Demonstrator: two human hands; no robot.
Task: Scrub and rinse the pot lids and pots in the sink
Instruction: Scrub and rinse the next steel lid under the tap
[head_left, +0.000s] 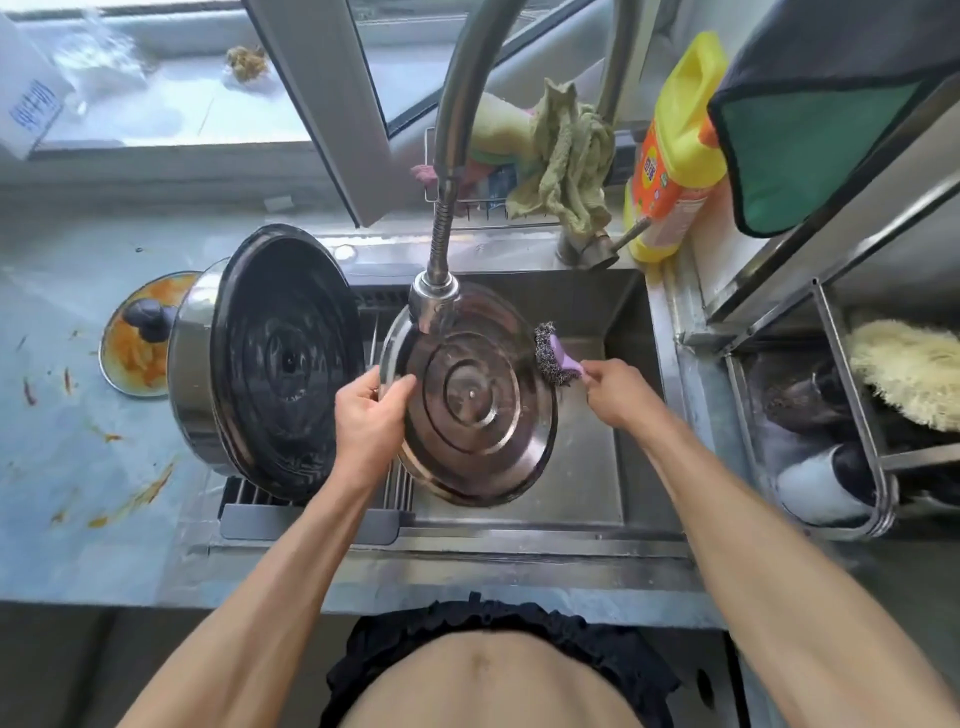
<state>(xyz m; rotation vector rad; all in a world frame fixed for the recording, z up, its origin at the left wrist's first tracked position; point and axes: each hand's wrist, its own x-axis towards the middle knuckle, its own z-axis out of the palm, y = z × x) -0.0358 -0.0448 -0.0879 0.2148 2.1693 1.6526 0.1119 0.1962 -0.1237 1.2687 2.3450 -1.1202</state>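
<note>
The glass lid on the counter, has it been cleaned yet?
No. The glass lid lies on the counter behind the big pot, smeared with orange residue.

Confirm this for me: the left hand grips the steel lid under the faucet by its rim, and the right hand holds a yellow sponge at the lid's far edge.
One detail is wrong. The right hand holds not a yellow sponge but a steel wool scrubber with a purple handle, at the far edge of the steel lid. The head view shows it. The rest stands: the left hand grips the lid's rim under the faucet.

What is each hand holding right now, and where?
Left hand grips the steel lid by its left rim; right hand holds the scrubber by its purple handle.
</note>
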